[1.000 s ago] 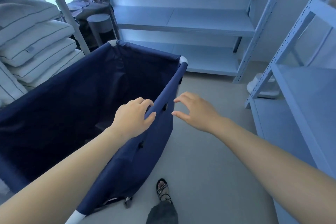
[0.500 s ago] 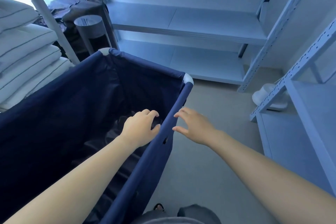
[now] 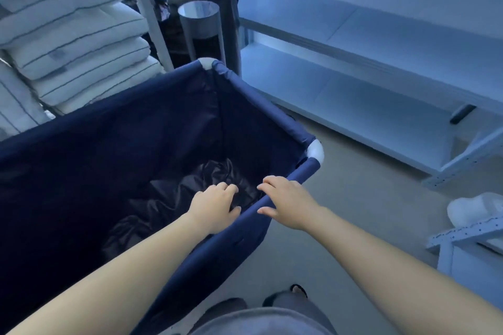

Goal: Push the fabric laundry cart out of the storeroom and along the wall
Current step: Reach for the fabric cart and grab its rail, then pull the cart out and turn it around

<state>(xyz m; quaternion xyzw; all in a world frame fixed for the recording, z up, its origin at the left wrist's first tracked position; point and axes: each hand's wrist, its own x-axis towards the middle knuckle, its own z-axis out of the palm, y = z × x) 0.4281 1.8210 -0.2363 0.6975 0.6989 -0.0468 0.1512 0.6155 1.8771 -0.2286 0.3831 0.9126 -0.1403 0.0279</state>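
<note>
The navy fabric laundry cart (image 3: 136,128) fills the left and middle of the view, with white corner joints (image 3: 315,151) on its frame. Crumpled dark fabric (image 3: 187,190) lies at its bottom. My left hand (image 3: 215,207) grips the near right rim (image 3: 302,170), fingers curled to the inside and thumb on the rim. My right hand (image 3: 288,204) sits just beyond it on the same rim, fingers over the top and thumb on the outer side.
Stacked white pillows (image 3: 70,43) sit on a rack at the left, close behind the cart. A round grey stand (image 3: 200,20) and dark bundles are behind the far corner. Low metal shelves (image 3: 367,68) line the back; another rack (image 3: 468,234) and a white object (image 3: 473,209) are right.
My right hand moved from beside the rim onto it and closed around it. The cart's far end has swung right relative to the shelves, and I stand closer to it.
</note>
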